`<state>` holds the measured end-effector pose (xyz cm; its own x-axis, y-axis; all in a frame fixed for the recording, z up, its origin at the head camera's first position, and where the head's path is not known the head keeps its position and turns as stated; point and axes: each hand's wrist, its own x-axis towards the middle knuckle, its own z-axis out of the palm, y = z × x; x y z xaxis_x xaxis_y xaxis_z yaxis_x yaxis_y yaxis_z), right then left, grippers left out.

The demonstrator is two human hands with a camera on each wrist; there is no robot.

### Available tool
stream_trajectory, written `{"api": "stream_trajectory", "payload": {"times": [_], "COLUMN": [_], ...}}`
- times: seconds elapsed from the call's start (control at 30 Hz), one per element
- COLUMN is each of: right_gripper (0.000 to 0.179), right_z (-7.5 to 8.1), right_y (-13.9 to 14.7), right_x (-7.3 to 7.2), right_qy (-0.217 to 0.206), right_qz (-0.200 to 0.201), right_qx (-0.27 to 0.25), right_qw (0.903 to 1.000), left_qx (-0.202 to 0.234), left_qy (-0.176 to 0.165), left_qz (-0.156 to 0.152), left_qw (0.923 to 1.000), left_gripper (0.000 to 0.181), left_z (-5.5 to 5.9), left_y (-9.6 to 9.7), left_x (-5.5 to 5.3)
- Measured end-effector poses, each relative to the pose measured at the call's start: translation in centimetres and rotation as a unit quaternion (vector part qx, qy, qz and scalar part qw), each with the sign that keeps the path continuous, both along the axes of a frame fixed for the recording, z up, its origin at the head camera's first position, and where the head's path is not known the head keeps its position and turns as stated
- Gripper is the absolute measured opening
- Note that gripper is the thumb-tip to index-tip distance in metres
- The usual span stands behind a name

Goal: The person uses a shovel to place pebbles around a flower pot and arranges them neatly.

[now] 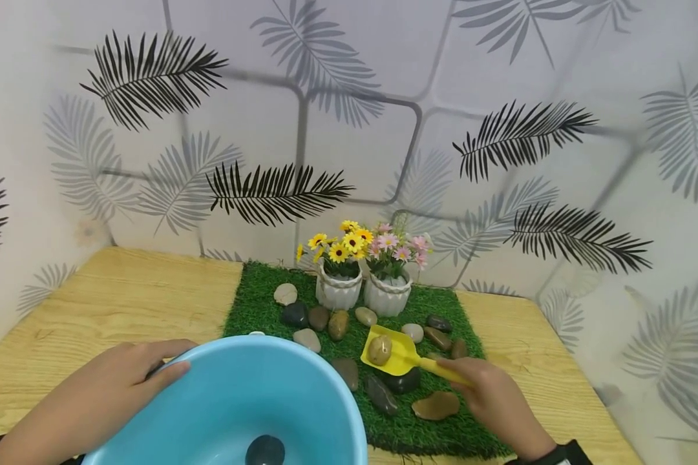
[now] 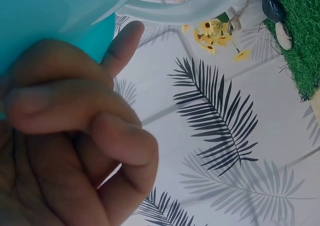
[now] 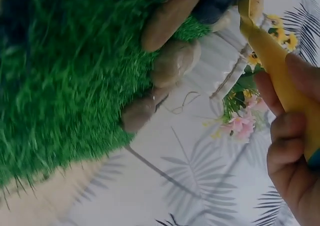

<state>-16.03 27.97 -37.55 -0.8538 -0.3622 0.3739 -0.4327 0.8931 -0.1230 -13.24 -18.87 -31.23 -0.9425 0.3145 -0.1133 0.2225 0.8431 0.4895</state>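
Note:
My left hand (image 1: 110, 387) grips the rim of a light blue plastic basin (image 1: 326, 413), thumb on the inside; the basin leans with its mouth toward me. A dark stone (image 1: 265, 450) lies at its bottom. In my right hand (image 1: 494, 394) is the handle of a yellow toy shovel (image 1: 404, 355). One tan, rounded stone (image 1: 380, 350) rests on the shovel's blade, which is held over the grass mat (image 1: 395, 429). The right wrist view shows fingers curled round the yellow handle (image 3: 277, 68), while in the left wrist view several fingers bend beside the basin (image 2: 60, 15).
Several stones lie on the mat, among them a flat brown stone (image 1: 436, 405) and a long dark stone (image 1: 380, 394). Two white pots of flowers, yellow (image 1: 338, 287) and pink (image 1: 387, 294), stand at its back edge. A leaf-patterned wall (image 1: 360, 148) rises behind the wooden table (image 1: 157, 294).

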Motion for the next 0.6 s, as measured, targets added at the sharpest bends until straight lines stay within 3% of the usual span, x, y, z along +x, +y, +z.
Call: {"api": "stream_trajectory", "payload": {"times": [0.1,0.2,0.27,0.37,0.6], "right_gripper": [0.043,0.046,0.047,0.048,0.051], "right_z": [-0.37,-0.29,-0.07,0.28,0.28], "right_y": [0.00,0.14,0.23,0.37,0.59], "right_x": [-0.14,-0.32,-0.42,-0.43,0.08], "right_qy": [0.101,0.197,0.235,0.253,0.248], "right_qz": [0.026,0.054,0.066,0.073,0.102], "right_qx": [0.065,0.113,0.128,0.134,0.137], "right_qw": [0.9925,0.9724,0.9612,0.9552,0.9536], "left_qx": [-0.005,-0.005,-0.003,0.000,0.004], "left_qy": [0.007,0.011,0.011,0.013,0.012], "left_qz": [0.002,0.002,0.002,0.001,0.002], "left_qw": [1.0000,0.9999,0.9999,0.9999,0.9999], "left_gripper": [0.055,0.054,0.054,0.053,0.051], "left_z": [-0.01,0.01,0.02,0.01,-0.02], "left_y": [0.06,0.10,0.08,0.02,-0.05], "left_x": [0.07,0.10,0.10,0.13,0.25]}}
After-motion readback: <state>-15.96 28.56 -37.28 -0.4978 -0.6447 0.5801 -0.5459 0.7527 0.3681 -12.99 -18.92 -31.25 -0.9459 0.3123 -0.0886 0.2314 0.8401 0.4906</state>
